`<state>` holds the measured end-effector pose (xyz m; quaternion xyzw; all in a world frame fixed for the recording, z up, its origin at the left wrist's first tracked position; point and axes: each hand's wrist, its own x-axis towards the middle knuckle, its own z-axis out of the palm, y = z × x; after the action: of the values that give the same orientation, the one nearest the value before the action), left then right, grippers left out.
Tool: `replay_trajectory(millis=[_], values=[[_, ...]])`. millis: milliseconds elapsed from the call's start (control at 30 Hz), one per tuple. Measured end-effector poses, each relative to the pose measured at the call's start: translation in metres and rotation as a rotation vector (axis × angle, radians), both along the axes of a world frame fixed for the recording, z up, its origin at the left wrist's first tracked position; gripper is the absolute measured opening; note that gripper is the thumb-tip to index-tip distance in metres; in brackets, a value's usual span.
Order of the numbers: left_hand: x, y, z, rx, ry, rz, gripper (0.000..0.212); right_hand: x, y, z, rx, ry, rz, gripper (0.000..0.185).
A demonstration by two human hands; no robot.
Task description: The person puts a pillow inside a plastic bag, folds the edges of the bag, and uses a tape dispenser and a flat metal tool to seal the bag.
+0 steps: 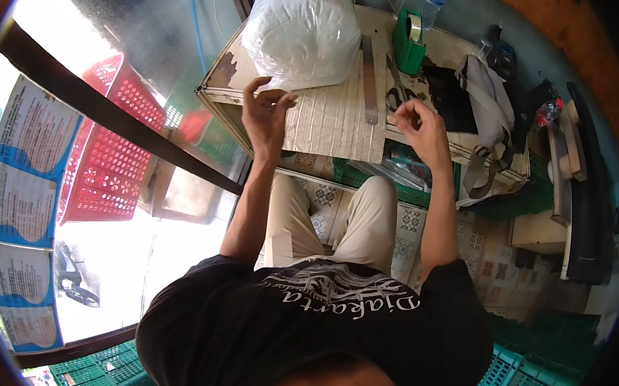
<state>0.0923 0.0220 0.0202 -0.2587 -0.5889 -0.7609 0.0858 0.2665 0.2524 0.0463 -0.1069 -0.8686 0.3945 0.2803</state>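
My left hand (265, 115) is raised at the near edge of the worktable, fingers curled and apart, with no object visible in it. Just beyond it a full, clear plastic bag of white soft material (304, 36) stands on the table. My right hand (419, 126) is held over the table's near edge, thumb and fingertips close together; whether something thin is between them I cannot tell. Near its fingertips lie black-handled scissors (397, 89). Between the hands a sheet of cardboard (335, 130) overhangs the edge, with a metal ruler (369, 81) on it. A green tape dispenser (409, 44) stands behind the scissors.
A grey strapped bag (485, 98) hangs over the table's right side. A plastic bottle (433, 2) stands at the back. Under the table is a green crate (433, 199). A glass partition is at the left, with a red perforated basket (114, 174) beyond it.
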Motion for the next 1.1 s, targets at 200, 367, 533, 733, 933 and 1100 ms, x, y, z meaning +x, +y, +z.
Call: replay_trajectory(millis=[200,367,533,733,933,1100], values=[[-0.032,-0.038,-0.02,0.061,-0.086,-0.105,0.01,-0.044,-0.001,0.018,0.155,0.081,0.111,0.031],[-0.043,-0.047,-0.016,-0.015,-0.14,-0.116,0.014,-0.059,-0.004,0.025,0.147,-0.026,0.115,0.033],[-0.071,-0.054,-0.014,-0.207,-0.155,-0.131,0.017,-0.079,0.001,0.007,0.108,0.044,0.07,0.031],[-0.098,-0.058,-0.011,-0.192,-0.2,-0.278,0.017,-0.091,0.007,0.0,0.048,0.158,0.028,0.031],[-0.11,-0.055,-0.011,-0.206,-0.14,-0.245,0.021,-0.095,0.004,0.002,0.058,0.192,0.015,0.03],[-0.119,-0.048,-0.014,-0.193,-0.129,-0.214,0.017,-0.099,0.003,0.002,0.077,0.211,-0.002,0.028]])
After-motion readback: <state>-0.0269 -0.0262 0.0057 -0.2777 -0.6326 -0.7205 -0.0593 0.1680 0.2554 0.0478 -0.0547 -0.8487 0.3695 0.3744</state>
